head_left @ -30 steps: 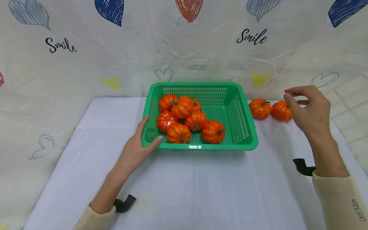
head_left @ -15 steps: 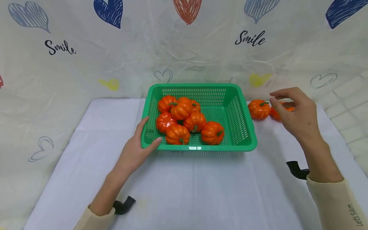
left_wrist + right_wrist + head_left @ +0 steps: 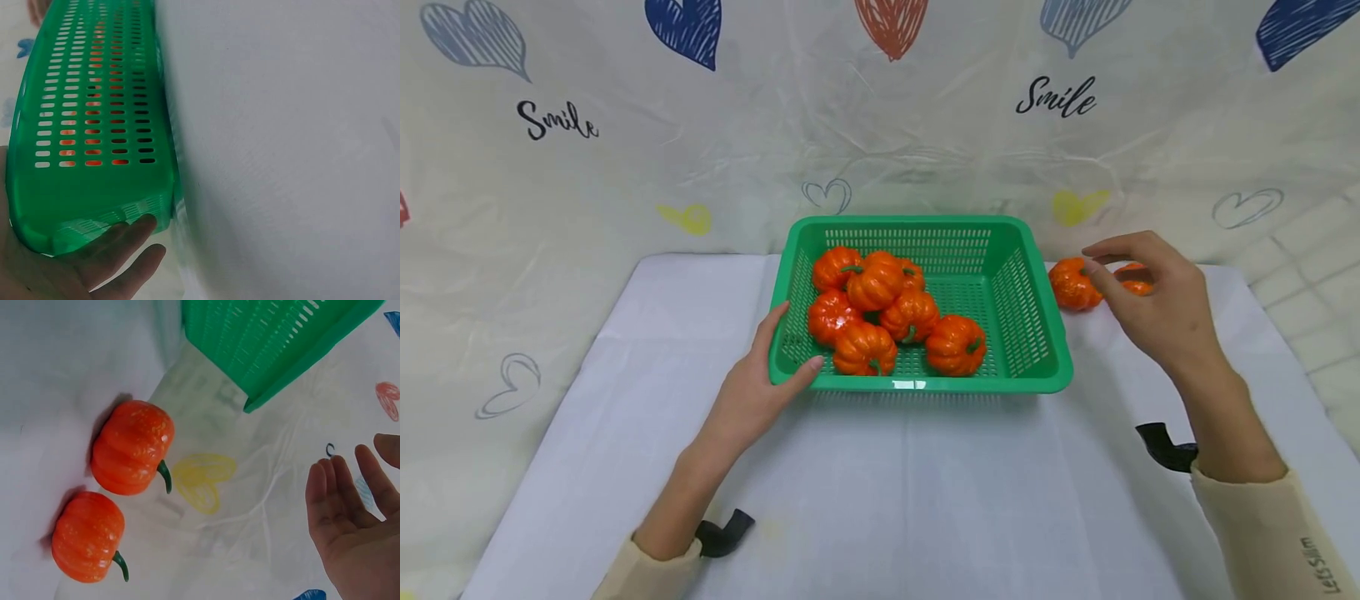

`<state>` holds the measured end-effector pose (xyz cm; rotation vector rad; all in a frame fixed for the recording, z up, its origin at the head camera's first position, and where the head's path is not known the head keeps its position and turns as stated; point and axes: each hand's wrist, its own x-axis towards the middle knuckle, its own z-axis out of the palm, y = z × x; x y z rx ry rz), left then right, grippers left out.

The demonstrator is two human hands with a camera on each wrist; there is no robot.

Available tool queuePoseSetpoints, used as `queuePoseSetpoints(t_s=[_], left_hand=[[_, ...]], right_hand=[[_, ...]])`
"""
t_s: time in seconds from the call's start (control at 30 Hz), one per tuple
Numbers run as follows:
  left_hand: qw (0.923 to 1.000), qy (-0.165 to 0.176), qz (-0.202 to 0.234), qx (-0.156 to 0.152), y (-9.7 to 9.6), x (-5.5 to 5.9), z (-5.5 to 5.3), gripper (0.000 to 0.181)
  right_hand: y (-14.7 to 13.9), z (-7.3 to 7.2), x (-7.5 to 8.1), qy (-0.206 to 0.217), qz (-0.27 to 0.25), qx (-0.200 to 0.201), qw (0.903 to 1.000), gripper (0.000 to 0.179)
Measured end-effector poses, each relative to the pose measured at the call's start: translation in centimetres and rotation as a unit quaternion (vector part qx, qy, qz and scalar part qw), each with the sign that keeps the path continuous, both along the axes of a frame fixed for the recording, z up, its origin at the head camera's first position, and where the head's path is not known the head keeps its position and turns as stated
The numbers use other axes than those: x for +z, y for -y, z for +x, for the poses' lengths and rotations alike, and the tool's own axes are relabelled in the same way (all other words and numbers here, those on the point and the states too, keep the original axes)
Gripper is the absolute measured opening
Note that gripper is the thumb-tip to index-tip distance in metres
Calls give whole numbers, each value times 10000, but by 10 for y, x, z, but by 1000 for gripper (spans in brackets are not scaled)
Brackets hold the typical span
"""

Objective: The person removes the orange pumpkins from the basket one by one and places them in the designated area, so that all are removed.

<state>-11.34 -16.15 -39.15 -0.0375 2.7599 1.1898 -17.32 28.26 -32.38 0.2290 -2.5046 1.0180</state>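
A green plastic basket holds several small orange pumpkins, bunched mostly in its left half. My left hand grips the basket's near left corner, thumb over the front rim; in the left wrist view its fingers lie along the end wall. Right of the basket, two more orange pumpkins with green stems sit on the table: one nearer the basket and one farther right. Above them hovers my right hand, fingers loosely bent and holding nothing, partly hiding both in the head view.
A white cloth covers the table. Behind it hangs a pale sheet printed with hearts and the word "Smile", close to the basket's far side. Black straps stick out at both wrists.
My right hand has moved left, from over the farther loose pumpkin toward the one nearer the basket. The left hand, the basket and the pumpkins stay where they were.
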Motion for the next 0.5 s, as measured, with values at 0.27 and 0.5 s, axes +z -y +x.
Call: queuePoseSetpoints(t_s=[0.27, 0.5], left_hand=[[10000, -13, 4, -6, 0, 1, 0, 92], [10000, -24, -8, -10, 0, 1, 0, 91]], right_hand=[[11, 5, 2, 83, -79, 299, 9995, 21], [19, 8, 1, 200, -201, 548, 9981, 20]])
